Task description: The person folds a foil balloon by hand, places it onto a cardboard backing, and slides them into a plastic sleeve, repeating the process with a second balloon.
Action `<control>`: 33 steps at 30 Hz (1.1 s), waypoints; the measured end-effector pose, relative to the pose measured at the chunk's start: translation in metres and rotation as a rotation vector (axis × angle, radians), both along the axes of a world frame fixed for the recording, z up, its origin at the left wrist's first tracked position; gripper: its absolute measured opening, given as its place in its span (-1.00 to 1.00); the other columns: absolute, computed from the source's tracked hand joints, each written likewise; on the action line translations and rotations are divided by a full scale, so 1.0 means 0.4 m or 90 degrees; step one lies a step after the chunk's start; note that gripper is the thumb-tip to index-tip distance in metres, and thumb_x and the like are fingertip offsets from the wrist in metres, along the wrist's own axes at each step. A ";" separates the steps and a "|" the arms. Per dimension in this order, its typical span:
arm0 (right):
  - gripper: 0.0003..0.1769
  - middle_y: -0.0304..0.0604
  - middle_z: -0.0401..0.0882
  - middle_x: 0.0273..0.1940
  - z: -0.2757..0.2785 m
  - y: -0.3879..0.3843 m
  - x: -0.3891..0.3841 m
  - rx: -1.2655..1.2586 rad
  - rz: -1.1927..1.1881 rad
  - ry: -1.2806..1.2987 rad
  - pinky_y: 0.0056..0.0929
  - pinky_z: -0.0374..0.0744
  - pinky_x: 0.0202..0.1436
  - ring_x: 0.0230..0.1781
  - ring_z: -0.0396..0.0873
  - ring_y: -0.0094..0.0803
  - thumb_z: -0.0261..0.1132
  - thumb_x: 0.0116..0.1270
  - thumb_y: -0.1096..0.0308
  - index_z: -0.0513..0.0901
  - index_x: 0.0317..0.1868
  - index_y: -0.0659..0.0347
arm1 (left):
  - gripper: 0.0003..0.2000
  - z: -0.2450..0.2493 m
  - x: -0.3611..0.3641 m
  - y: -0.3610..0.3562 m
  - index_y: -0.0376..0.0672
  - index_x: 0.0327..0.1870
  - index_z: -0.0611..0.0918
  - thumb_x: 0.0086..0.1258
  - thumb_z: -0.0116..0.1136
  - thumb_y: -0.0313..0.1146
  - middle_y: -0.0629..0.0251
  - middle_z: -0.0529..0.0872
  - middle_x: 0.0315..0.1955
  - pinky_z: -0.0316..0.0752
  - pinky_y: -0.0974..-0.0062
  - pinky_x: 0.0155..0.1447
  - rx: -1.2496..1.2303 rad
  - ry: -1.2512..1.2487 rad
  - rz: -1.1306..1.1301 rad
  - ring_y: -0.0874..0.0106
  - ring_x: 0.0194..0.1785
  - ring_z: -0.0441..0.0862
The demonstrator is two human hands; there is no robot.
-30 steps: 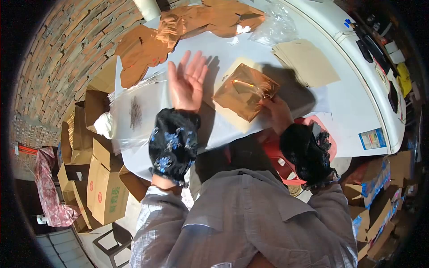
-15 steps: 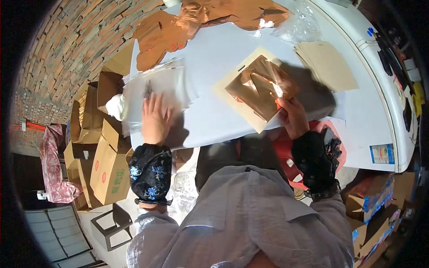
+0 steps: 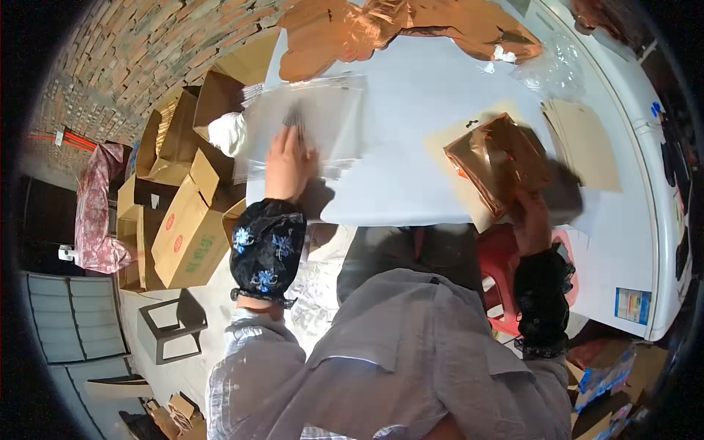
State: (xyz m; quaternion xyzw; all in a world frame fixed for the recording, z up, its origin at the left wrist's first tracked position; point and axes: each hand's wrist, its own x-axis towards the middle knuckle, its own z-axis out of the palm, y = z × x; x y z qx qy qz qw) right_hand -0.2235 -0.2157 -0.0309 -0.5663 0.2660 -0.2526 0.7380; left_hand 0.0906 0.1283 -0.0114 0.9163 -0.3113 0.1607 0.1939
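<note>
My left hand (image 3: pixel 288 167) lies on a stack of clear plastic sleeves (image 3: pixel 334 121) at the table's left edge, its fingers somewhat blurred. At the right, my right hand (image 3: pixel 531 221) pinches the lower corner of a shiny copper-coloured packet (image 3: pixel 500 161). The packet lies over a cream sheet (image 3: pixel 456 139), whose edges show at its left and below. Beyond it to the right is a pile of cream sheets (image 3: pixel 583 143).
Copper foil pieces (image 3: pixel 411 22) lie along the far side of the white table (image 3: pixel 396 176). Crumpled clear plastic (image 3: pixel 557 70) is at the far right. Open cardboard boxes (image 3: pixel 192 227) stand left, near a grey stool (image 3: pixel 172 330). A red stool (image 3: pixel 502 275) is below the table edge.
The view has shifted, so the table appears further right. The copper packet now looks more bunched and tilted in my right hand. My left hand remains on the sleeves.
</note>
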 end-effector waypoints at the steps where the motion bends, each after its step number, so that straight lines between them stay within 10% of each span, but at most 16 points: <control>1: -0.68 -0.31 0.61 -0.06 0.047 0.027 0.010 0.092 -0.019 -0.014 -0.56 0.63 -0.14 -0.16 0.63 -0.54 0.18 0.44 0.45 0.51 0.18 0.11 | -0.51 -0.013 0.005 0.006 -0.25 0.28 0.47 0.38 0.19 -0.24 -0.09 0.45 0.30 0.30 0.07 0.39 0.010 -0.014 0.010 -0.06 0.39 0.34; 2: -0.68 -0.31 0.61 -0.07 0.073 0.040 0.013 0.183 -0.041 -0.026 -0.56 0.63 -0.15 -0.16 0.63 -0.54 0.17 0.45 0.45 0.51 0.18 0.11 | -0.51 -0.025 0.008 0.006 -0.24 0.28 0.47 0.38 0.19 -0.22 -0.08 0.45 0.30 0.31 0.07 0.39 0.020 -0.028 0.016 -0.05 0.38 0.35; 5: -0.68 -0.31 0.60 -0.05 -0.060 -0.022 -0.002 -0.396 -0.003 0.098 -0.55 0.62 -0.15 -0.13 0.61 -0.54 0.19 0.44 0.44 0.52 0.18 0.12 | -0.52 -0.041 0.017 0.000 -0.20 0.26 0.50 0.38 0.20 -0.19 -0.07 0.47 0.29 0.33 0.05 0.36 0.001 -0.045 -0.004 -0.04 0.34 0.40; 7: -0.68 -0.31 0.59 -0.04 -0.040 -0.023 -0.021 -0.327 -0.012 0.085 -0.55 0.62 -0.14 -0.13 0.61 -0.53 0.19 0.44 0.43 0.53 0.18 0.13 | -0.58 -0.011 -0.012 -0.019 -0.20 0.22 0.54 0.39 0.20 -0.24 -0.06 0.52 0.23 0.38 0.11 0.32 0.019 -0.080 0.034 -0.04 0.28 0.46; 9: -0.68 -0.32 0.58 -0.03 0.087 0.059 0.018 0.199 -0.053 -0.066 -0.54 0.63 -0.12 -0.13 0.61 -0.52 0.20 0.44 0.43 0.53 0.18 0.13 | -0.60 0.060 -0.078 -0.063 -0.20 0.22 0.55 0.38 0.22 -0.33 -0.08 0.54 0.20 0.45 0.20 0.24 -0.092 -0.095 -0.027 -0.02 0.23 0.51; 12: -0.64 -0.32 0.58 -0.01 0.056 0.057 -0.002 -0.006 0.011 -0.029 -0.54 0.64 -0.13 -0.12 0.61 -0.53 0.19 0.46 0.39 0.48 0.24 0.12 | -0.75 0.089 -0.229 -0.185 -0.22 0.03 0.57 0.38 0.25 -0.39 0.13 0.66 -0.10 0.51 0.44 0.04 -0.357 0.258 -0.205 0.28 -0.04 0.62; 17: -0.56 -0.21 0.58 0.06 0.073 0.093 0.011 0.136 -0.049 -0.078 -0.46 0.66 -0.08 -0.03 0.62 -0.44 0.26 0.43 0.28 0.47 0.25 0.24 | -0.81 0.086 -0.398 -0.342 -0.21 -0.15 0.48 0.49 0.19 -0.30 0.36 0.61 -0.36 0.45 0.64 -0.25 -0.594 0.838 -0.231 0.62 -0.37 0.51; 33: -0.62 -0.25 0.63 -0.05 0.045 0.113 0.014 0.148 -0.121 -0.082 -0.52 0.64 -0.24 -0.22 0.63 -0.52 0.29 0.39 0.38 0.52 0.19 0.16 | -0.65 -0.002 -0.422 -0.431 -0.11 -0.11 0.33 0.32 0.32 -0.56 0.54 0.38 -0.45 0.29 0.68 -0.36 -0.569 0.621 -0.118 0.69 -0.43 0.29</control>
